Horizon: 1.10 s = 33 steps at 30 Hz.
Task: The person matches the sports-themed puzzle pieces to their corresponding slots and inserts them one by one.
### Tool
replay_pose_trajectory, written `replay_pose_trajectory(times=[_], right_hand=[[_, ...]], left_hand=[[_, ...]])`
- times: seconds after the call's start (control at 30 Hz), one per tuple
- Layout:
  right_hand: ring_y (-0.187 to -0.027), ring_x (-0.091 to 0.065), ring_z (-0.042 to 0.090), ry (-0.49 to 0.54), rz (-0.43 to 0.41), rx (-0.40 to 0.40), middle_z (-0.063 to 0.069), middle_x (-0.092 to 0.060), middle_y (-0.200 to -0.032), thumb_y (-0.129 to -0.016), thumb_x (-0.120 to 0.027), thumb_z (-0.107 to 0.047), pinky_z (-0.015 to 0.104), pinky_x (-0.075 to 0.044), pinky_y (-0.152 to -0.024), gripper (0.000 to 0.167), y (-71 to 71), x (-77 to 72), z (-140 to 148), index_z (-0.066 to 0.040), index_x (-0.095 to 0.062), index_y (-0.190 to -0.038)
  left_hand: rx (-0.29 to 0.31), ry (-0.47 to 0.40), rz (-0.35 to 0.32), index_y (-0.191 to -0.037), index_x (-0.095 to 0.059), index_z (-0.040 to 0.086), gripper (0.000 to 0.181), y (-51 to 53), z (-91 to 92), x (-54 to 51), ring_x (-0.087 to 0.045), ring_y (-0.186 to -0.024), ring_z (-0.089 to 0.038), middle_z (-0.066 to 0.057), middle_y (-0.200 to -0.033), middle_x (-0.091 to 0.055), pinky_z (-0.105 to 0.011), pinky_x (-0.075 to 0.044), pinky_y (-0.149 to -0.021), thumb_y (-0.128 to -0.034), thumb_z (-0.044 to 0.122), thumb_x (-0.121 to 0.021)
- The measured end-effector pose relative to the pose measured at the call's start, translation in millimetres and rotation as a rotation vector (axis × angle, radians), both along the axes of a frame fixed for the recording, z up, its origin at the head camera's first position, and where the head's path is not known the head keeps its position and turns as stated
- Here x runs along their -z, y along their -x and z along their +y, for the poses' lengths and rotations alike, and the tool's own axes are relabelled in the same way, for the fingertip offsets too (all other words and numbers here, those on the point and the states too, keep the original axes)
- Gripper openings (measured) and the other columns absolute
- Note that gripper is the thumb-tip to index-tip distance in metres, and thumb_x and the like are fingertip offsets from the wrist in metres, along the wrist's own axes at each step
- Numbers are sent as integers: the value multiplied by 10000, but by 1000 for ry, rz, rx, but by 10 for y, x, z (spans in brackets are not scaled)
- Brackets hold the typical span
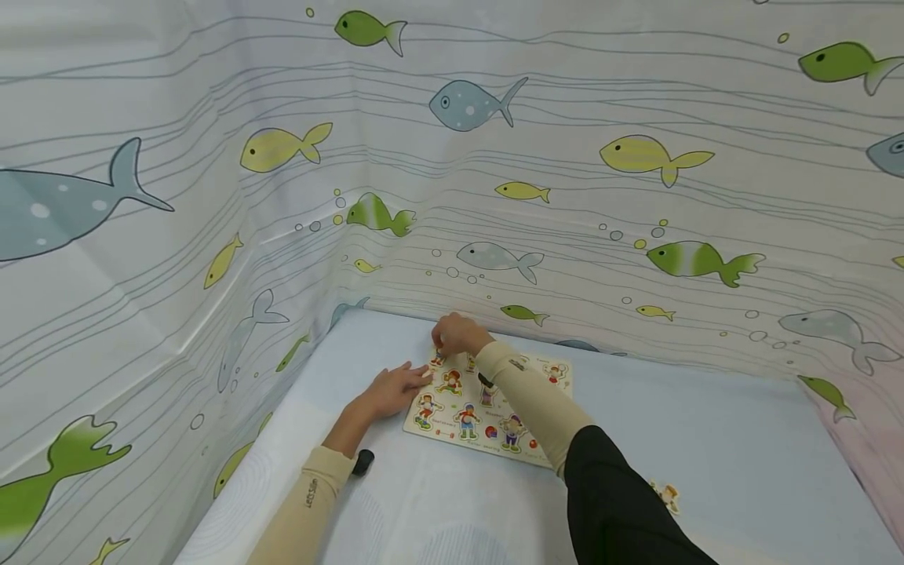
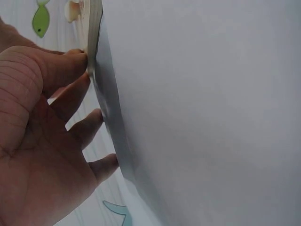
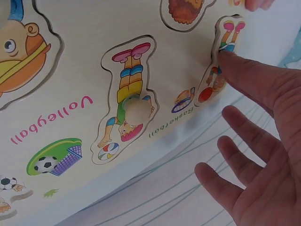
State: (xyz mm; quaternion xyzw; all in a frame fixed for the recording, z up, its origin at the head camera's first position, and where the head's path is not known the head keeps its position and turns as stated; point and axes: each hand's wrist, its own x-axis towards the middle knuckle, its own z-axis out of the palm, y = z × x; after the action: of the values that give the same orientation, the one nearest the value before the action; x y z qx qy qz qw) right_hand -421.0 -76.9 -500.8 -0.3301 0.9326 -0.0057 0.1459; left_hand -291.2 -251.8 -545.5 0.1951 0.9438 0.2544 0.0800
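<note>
A cream wooden puzzle board (image 1: 452, 439) with sporty cartoon figures lies on the table. At its far left corner my right hand (image 1: 459, 335) pinches the basketball puzzle piece (image 3: 230, 37); in the right wrist view the thumb covers the piece's middle, with the other fingers spread beyond the board edge. The piece sits in its slot as far as I can see. My left hand (image 1: 395, 390) rests against the board's left edge with fingers extended, the thumb touching the edge in the left wrist view. Beside the basketball piece, the volleyball piece (image 3: 129, 99) lies in its recess.
A loose cartoon puzzle piece (image 1: 667, 497) lies on the pale cloth to the right of the board, partly behind my right sleeve. A fish-printed curtain (image 1: 565, 235) rises along the table's back and left sides.
</note>
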Motion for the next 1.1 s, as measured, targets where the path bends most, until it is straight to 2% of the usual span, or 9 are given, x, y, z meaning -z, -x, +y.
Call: replay_pose_trajectory(times=[0.13, 0.27, 0.43, 0.57, 0.73, 0.87, 1.1], right_hand=[[-962, -527, 160, -2, 46, -39, -38, -602, -1034, -884, -758, -293, 313, -489, -796, 100, -87, -76, 17, -220, -715, -937], [-985, -546, 164, -13, 130, -104, -46, -637, -1031, -882, -759, -294, 328, -495, -826, 92, -125, -108, 22, -215, -732, -920], [-1032, -549, 170, -56, 206, -153, -54, -660, -1045, -887, -750, -279, 362, -488, -882, 81, -123, -90, -5, -222, -755, -946], [-1016, -545, 158, -113, 247, -197, -69, -652, -1010, -914, -713, -297, 348, -487, -862, 81, -95, -45, -33, -235, -739, -960], [-1005, -553, 164, -138, 284, -212, -67, -650, -994, -923, -703, -319, 350, -498, -838, 95, -79, -24, -45, -236, -733, -958], [-1042, -549, 163, -154, 288, -225, -66, -649, -1052, -931, -693, -329, 358, -486, -877, 110, -75, -16, -38, -245, -739, -985], [-1034, -569, 173, -125, 324, -261, -44, -655, -1074, -909, -726, -307, 386, -488, -901, 96, -125, -93, -9, -226, -752, -953]], left_hand=[[2, 2, 0, -1362, -602, 133, 373, -7, 0, 11, -320, -1405, -430, -60, -1495, -450, -757, -159, -1053, -989, 142, -587], [-6, 6, 8, -1358, -608, 131, 369, -22, 7, 9, -327, -1401, -431, -63, -1489, -461, -760, -169, -1047, -989, 137, -585], [0, -8, 2, -1360, -603, 121, 372, -32, 19, -19, -323, -1401, -437, -74, -1492, -455, -764, -164, -1044, -989, 133, -583], [0, -4, -3, -1367, -596, 128, 376, -31, 8, -23, -318, -1404, -433, -66, -1498, -445, -762, -164, -1046, -991, 143, -582], [0, 4, 13, -1361, -604, 137, 371, -16, -11, -13, -332, -1395, -438, -60, -1493, -452, -764, -173, -1042, -990, 147, -587], [11, -4, 17, -1357, -605, 126, 370, -8, -7, -3, -335, -1389, -452, -73, -1487, -459, -773, -176, -1033, -987, 135, -586], [1, -8, 13, -1355, -607, 134, 373, 0, 9, -3, -330, -1393, -448, -61, -1486, -459, -768, -173, -1038, -982, 129, -594]])
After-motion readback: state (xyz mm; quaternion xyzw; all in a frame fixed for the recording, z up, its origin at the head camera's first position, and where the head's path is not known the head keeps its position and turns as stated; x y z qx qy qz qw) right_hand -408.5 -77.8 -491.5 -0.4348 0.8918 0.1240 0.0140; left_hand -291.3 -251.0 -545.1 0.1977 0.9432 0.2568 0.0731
